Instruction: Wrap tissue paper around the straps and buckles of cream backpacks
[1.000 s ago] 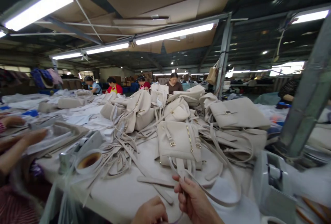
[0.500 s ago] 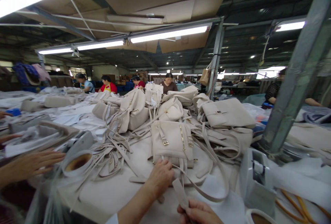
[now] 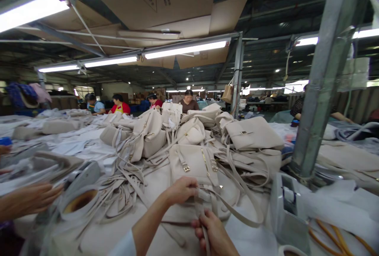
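A beige backpack [image 3: 189, 161] with gold buckles and a gold zip lies in front of me, its straps toward me. At the backpack's near edge my left hand [image 3: 182, 189] is closed, its fingertips pinching the upper part of a flat beige strap [image 3: 199, 205]. Lower down, my right hand [image 3: 212, 230] grips the same strap between thumb and fingers. Part of the strap is hidden inside the right hand. A longer strap [image 3: 241, 218] loops out to the right of the backpack.
Beige bags [image 3: 189, 131] are heaped behind. Loose straps [image 3: 121, 189] lie at left near a tape roll [image 3: 79, 204]. Right stand a grey tape dispenser [image 3: 288, 208], orange-handled scissors [image 3: 336, 232] and a metal post [image 3: 319, 86]. A co-worker's hand [image 3: 32, 199] is at left; other people sit beyond.
My right hand has raised the strap toward the backpack's near edge. My left hand has shifted from the backpack's edge to the strap. The view has turned slightly right and up.
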`<state>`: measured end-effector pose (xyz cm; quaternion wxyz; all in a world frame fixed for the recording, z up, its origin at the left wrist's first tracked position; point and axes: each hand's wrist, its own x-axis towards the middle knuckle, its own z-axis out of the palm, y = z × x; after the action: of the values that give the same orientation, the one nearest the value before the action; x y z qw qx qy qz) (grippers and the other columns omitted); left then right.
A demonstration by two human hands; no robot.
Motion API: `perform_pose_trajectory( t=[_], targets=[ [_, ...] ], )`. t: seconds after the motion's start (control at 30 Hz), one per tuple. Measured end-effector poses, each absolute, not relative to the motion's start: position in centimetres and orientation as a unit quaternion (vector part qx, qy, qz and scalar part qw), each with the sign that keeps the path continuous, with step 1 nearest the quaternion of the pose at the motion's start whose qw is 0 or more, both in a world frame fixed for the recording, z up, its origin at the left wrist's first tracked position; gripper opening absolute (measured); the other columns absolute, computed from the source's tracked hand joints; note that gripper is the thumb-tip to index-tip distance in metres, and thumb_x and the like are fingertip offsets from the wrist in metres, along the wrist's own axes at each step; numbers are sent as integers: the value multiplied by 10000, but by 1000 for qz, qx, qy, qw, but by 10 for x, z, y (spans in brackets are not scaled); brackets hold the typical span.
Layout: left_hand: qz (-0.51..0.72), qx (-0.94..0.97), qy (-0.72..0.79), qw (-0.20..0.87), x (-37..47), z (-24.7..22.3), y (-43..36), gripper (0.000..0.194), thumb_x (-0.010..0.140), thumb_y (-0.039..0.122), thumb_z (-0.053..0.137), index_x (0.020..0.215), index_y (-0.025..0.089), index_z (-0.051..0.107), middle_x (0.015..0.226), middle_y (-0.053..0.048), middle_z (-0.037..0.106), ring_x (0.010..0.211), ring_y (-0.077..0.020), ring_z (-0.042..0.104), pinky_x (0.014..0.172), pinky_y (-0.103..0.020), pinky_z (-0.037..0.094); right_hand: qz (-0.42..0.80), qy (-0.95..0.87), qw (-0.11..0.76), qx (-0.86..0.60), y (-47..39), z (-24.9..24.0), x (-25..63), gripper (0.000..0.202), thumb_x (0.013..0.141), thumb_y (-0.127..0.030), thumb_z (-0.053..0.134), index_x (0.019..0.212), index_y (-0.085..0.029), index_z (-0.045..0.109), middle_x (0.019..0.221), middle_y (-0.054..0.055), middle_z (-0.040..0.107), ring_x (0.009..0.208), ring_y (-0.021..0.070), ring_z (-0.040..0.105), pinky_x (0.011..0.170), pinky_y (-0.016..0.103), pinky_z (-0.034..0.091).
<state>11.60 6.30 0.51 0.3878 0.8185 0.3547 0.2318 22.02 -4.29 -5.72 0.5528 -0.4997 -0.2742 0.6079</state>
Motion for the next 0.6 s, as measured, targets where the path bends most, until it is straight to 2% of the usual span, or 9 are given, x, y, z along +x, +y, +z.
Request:
perform_pose_trajectory(
  t=[0.07,0.17,0.27,0.33,0.43,0.6],
  targets=[
    [244,811,353,397,115,-1,61,100,655,206,557,715,173,630,614,51,489,649,-127,428,589,-228,325,604,-255,560,-506,-40,-58,222,195,743,-224,544,919,-203,464,542,-51,590,367,47,449,326,105,243],
    [260,804,351,402,113,-7,59,84,642,185,550,703,170,607,636,45,500,659,-125,436,600,-230,330,615,-241,546,-515,-39,-64,227,164,750,-262,593,835,-206,464,518,-56,568,345,54,433,307,117,233],
    [277,795,352,409,115,-8,59,85,637,173,555,715,171,588,660,43,516,673,-125,453,617,-233,347,606,-232,590,-481,-38,-66,229,322,668,-338,721,850,-212,488,559,-53,595,383,61,474,334,122,265],
    [292,786,361,410,117,-9,57,156,639,169,555,791,168,590,681,47,517,677,-124,462,623,-233,359,591,-212,635,-450,-34,-65,228,428,602,-355,780,907,-214,515,603,-50,620,428,60,504,375,121,307],
    [307,777,379,397,122,-11,53,238,696,209,534,913,159,617,682,44,531,667,-131,481,625,-241,371,585,-177,667,-426,-26,-62,225,485,516,-357,825,879,-198,545,624,-45,632,461,56,511,405,126,344],
    [324,783,411,337,132,-10,41,122,711,239,576,687,181,680,629,20,573,693,-168,523,712,-293,384,589,-186,672,-408,-24,-66,225,501,471,-353,849,856,-161,591,642,-27,648,470,46,499,398,119,335]
  ],
)
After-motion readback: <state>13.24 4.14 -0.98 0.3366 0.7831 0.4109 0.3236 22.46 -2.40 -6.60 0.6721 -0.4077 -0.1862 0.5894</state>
